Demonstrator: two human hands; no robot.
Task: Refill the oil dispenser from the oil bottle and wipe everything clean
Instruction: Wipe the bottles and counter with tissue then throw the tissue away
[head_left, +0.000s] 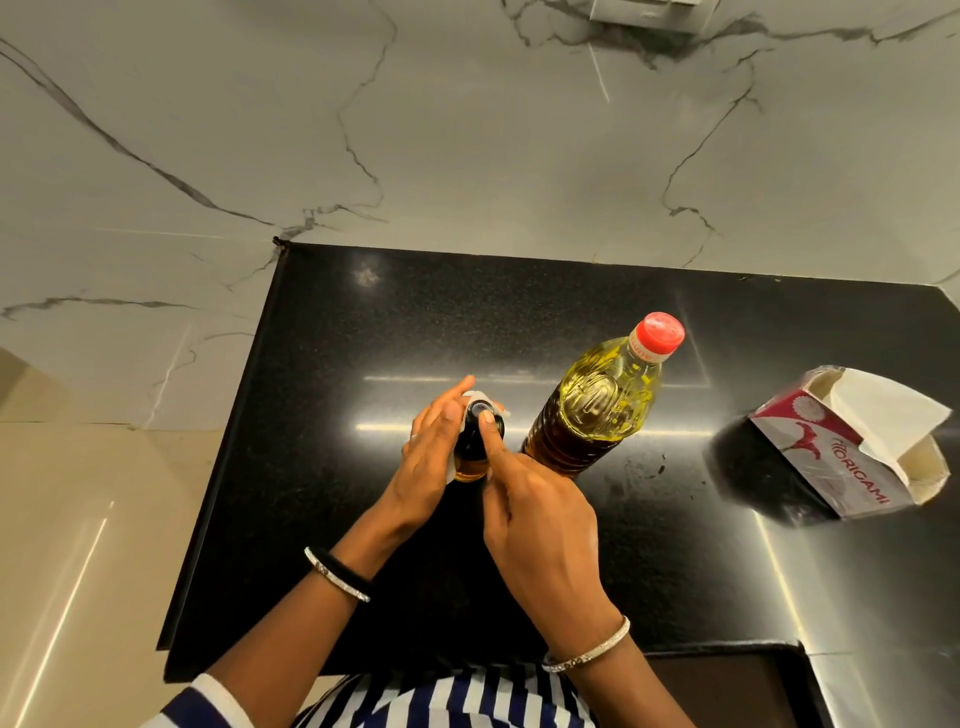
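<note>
Oil dispenser (470, 444) stands centre frame on the bench (363, 322), just left of oil bottle (597, 410). Left grip (431, 447) wraps tissue (480, 397) round it; my right grip (540, 519) presses one straight finger on its top.

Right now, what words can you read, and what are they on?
"ORIGAMI": in red, on the side of the box.
Round seal on the box: too blurred to read.
Bottle: red letters on the white band at its neck, blurred and partly turned away, not readable.
Dispenser: no words show.
</note>
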